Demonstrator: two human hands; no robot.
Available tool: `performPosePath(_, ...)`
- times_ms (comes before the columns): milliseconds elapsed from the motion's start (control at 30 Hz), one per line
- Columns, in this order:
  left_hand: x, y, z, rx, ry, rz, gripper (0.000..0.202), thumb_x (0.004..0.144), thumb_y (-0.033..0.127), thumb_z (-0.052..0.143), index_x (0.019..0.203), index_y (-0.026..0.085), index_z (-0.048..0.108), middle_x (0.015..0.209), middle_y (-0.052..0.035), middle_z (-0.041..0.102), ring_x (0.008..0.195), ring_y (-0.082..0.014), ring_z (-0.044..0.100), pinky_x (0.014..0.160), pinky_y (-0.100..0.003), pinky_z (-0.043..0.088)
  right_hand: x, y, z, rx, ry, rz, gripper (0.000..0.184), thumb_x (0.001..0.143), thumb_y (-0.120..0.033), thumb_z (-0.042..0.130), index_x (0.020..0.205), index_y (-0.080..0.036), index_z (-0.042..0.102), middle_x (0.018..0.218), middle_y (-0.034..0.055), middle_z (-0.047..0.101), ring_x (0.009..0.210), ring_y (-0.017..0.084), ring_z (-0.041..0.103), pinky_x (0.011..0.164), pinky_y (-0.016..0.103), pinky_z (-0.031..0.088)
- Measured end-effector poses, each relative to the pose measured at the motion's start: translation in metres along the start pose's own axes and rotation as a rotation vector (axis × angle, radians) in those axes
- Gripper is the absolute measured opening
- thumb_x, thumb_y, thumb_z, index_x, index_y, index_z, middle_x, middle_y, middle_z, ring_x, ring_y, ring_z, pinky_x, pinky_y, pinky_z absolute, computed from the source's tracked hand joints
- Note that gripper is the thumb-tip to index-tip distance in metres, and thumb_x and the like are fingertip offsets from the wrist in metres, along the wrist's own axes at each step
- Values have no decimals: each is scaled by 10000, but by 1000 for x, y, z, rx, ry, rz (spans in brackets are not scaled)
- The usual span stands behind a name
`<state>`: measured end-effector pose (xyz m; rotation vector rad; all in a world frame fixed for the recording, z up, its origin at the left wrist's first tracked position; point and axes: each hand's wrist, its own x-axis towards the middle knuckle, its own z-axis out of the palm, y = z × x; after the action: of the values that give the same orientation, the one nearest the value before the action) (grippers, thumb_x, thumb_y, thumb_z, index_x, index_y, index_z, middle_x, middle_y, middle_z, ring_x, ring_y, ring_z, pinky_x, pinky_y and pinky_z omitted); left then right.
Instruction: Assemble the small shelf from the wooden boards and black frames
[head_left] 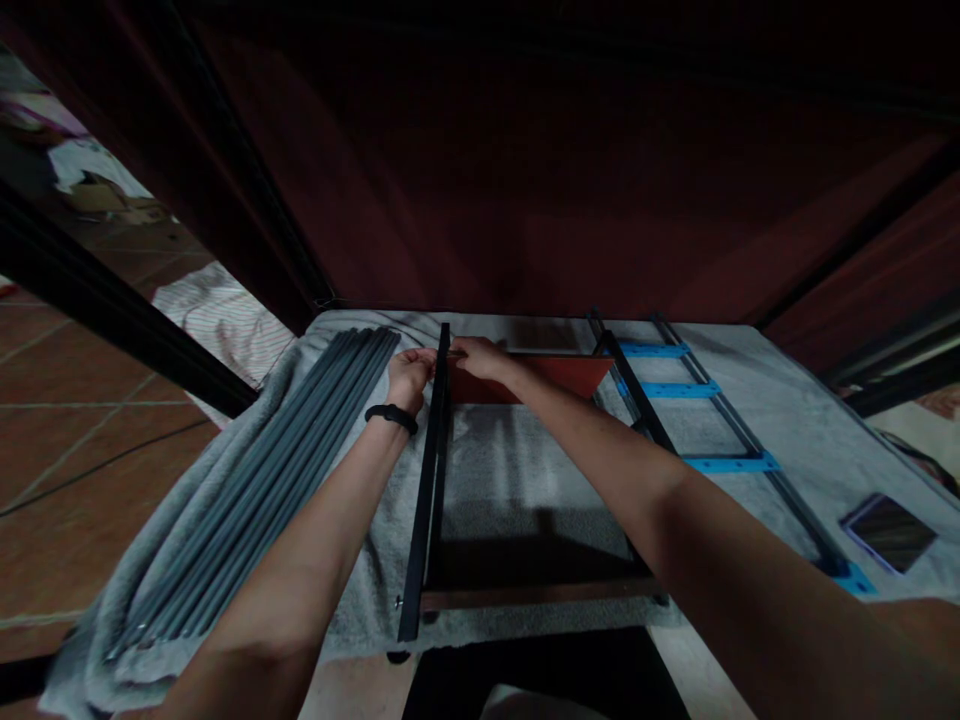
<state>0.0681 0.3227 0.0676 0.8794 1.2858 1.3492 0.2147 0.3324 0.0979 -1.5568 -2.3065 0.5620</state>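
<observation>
A black rail (426,500) forms the left side of a frame that lies on the grey cloth. Against its outer face, near the far end, my left hand (409,378) is closed, fingertips pinched at the rail; a black band circles that wrist. Across the rail my right hand (478,357) is closed too, with its fingers at the inner face beside the left end of a reddish-brown board (555,376). Whatever either pinch holds is too small and dim to make out. Another black rail (637,395) stands at the board's right end.
Grey tubes (262,480) lie bundled on the left. To the right is a ladder-like assembly with blue crosspieces (731,464), then a phone (890,532). A brown board edge (540,595) spans the frame's near end. Dark red curtain (525,200) hangs behind.
</observation>
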Motion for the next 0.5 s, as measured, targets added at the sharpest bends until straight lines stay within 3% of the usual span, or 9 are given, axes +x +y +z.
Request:
performPosePath(100,0,1,-2,-21,19,2,97,637,150,688,707,136,622,601,-9,611,504,-89,525,507,-199,400,0,1,0,1,7,-13,301,829,-149,573,1103,-219,675,1101,11,710,983,187,622,814,240,444)
performPosePath(200,1,-1,-1,3,63,-16,185,689,254,699,623,152,560,531,3,553,454,-88,477,462,-200,354,0,1,0,-3,7,-20,322,826,-139,566,1121,-217,668,1124,13,706,1000,185,620,820,241,443)
performPosePath(300,3,-2,1,33,48,-23,176,684,202,676,573,143,553,490,5,518,424,-78,431,437,-197,307,-1,0,-1,-8,5,-6,323,822,-138,572,1122,-212,665,1117,14,707,991,187,619,825,244,444)
performPosePath(400,2,1,2,19,33,-22,67,642,128,663,633,132,596,526,6,549,448,-78,457,459,-194,332,-3,-2,-2,2,-2,4,308,826,-145,570,1112,-210,666,1089,10,710,960,181,620,814,240,445)
performPosePath(500,-2,4,2,2,44,-34,103,660,170,687,656,145,587,541,5,556,467,-92,483,474,-203,356,-5,-4,-4,8,-7,12,295,827,-147,567,1096,-211,669,1082,10,712,963,181,621,804,235,445)
